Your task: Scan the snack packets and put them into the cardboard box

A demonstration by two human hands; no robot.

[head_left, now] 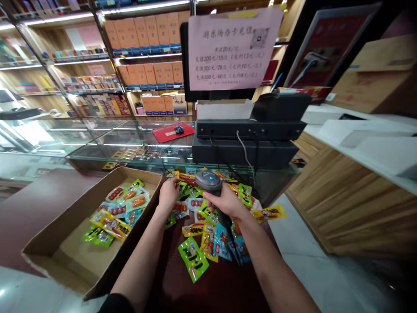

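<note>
My right hand [228,200] is wrapped round the handle of a dark grey barcode scanner [208,180], which shows a small blue light on top. Its cord hangs down over the snack packets. At the left of the pile, beside the box, my left hand [168,193] has its fingers curled in among packets. What it holds, if anything, is hidden. Loose snack packets lie under and between both hands: a green packet [193,259] nearest me, a yellow packet [209,242] and a blue packet [222,242]. A cardboard box [70,256] on the left contains several similar packets.
The packets lie on a dark red table [182,291] against a glass counter [130,150]. On the counter are a black cash drawer [244,150], a monitor with a pink notice [233,52], and a mouse [179,129] on a red mat. A wooden cabinet [352,200] stands right.
</note>
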